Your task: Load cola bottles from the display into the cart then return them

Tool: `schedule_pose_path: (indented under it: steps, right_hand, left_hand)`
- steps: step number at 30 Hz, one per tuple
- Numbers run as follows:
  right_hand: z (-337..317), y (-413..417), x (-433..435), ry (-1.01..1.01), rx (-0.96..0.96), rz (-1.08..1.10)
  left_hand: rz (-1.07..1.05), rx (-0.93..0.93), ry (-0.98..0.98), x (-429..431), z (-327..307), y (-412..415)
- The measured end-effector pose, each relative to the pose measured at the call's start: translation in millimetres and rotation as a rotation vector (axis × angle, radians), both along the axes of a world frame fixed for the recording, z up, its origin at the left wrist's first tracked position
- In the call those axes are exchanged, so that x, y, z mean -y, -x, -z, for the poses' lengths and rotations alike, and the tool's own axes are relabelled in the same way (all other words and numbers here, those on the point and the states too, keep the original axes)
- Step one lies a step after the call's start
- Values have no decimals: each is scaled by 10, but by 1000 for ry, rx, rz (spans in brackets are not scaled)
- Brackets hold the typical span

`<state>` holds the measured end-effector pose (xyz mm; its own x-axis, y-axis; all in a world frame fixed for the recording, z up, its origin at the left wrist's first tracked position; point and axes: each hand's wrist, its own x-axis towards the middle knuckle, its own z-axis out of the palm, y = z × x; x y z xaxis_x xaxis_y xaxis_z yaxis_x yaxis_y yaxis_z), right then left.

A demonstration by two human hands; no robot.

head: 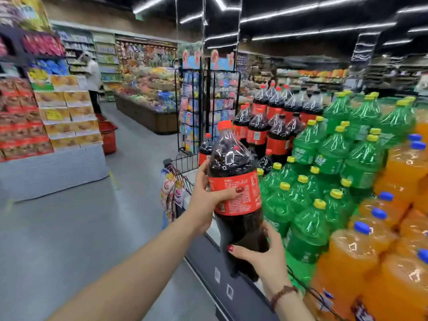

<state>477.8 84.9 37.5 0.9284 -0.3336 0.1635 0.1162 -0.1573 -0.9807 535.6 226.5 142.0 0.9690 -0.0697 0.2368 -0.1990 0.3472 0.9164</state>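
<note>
The right hand point(264, 256), with a beaded bracelet point(283, 295) at the wrist, is closed around the lower body of the cola bottle point(234, 172). Its thumb is laid across the dark front and the fingers are wrapped behind. Above these fingers, the left hand point(206, 200) is clasped around the red label point(247, 202), with the thumb pressed on the label face. The bottle is held nearly upright in front of the display, and its red cap point(225, 125) is seated on top. Whether its base is rested on anything cannot be told. Below the right fingers, the dark display base point(201, 258) is seen.

To the right of both sets of fingers, green bottles point(324, 172) with yellow caps are stacked in tiers, and orange bottles point(393, 205) with blue caps are stacked farther right. Beyond the fingers, behind the held bottle, more stacked cola bottles point(278, 126) are shown on the display. A black wire card rack point(190, 112) is placed beyond the left fingers. Far to the left of the fingers, across the aisle floor point(81, 228), stacked boxes point(64, 112) and a red basket point(107, 135) are located. A blurred person point(92, 82) is seen down the aisle.
</note>
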Motion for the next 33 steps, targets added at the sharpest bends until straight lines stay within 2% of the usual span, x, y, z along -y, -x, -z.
schedule_pose_path:
  steps: [10, 16, 21, 33]
  right_hand:
    - [30, -1728, -573, -7, 29, 24]
    - [-25, -2533, -660, 37, 30, 55]
    - [54, -3009, -549, 42, -19, 111]
    - [659, -3756, -240, 77, -197, 203]
  left_hand:
    - [80, 16, -41, -568, 61, -1805]
    - [143, 0, -60, -618, 80, -2750]
    - [177, -2, -84, -440, 251, -3346]
    - [328, 45, -336, -38, 829, -4254]
